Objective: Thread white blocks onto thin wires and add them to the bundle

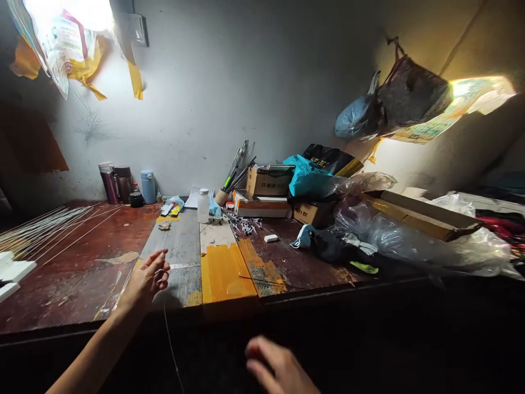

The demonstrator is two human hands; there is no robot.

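Left of centre in the frame, the left hand is pinching a thin strand hanging toward the bottom edge; at bottom centre, the blurred right hand is hovering, its grip unclear.

"力胶" stands on the lower cardboard box; other lettering blurs.

Harsh glare at upper left, dim wall, deep shadow below.
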